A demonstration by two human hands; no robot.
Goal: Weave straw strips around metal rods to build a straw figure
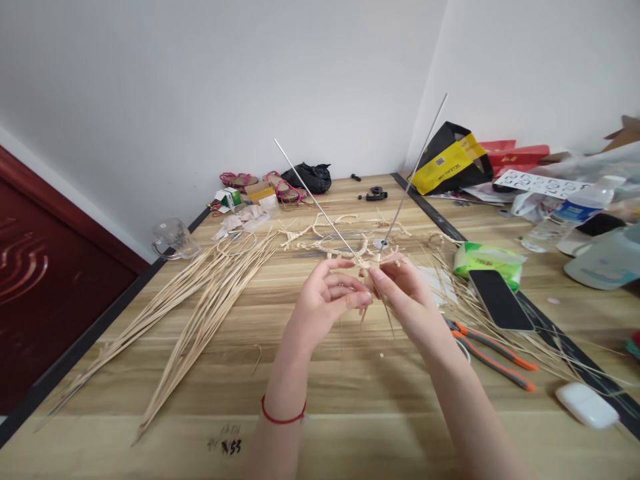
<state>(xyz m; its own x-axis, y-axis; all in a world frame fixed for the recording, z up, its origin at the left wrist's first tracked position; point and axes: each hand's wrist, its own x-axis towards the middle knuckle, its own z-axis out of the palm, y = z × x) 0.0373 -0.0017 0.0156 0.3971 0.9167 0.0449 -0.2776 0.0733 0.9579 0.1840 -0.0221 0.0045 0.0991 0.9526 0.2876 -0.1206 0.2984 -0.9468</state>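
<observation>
White-walled corner, wooden table (150, 400) strewn with craft supplies. Glass mug (173, 239) at far left edge; straw strips (200, 300) fanned within reach. Centre: left hand (325, 297) and right hand (400, 293) meet above table, fingers pinched on small straw weave (373, 263), two wires (320, 203) jutting up as its frame. Right: phone (500, 300), pliers (493, 353) handy beside wrist.

Person, two bare forearms, no sleeves in view. Left hand (327, 293): thin red cord bracelet (283, 417) around the wrist, single strand; no rings seen. Right hand (403, 290): wrist and fingers unadorned; nails short, plain.
</observation>
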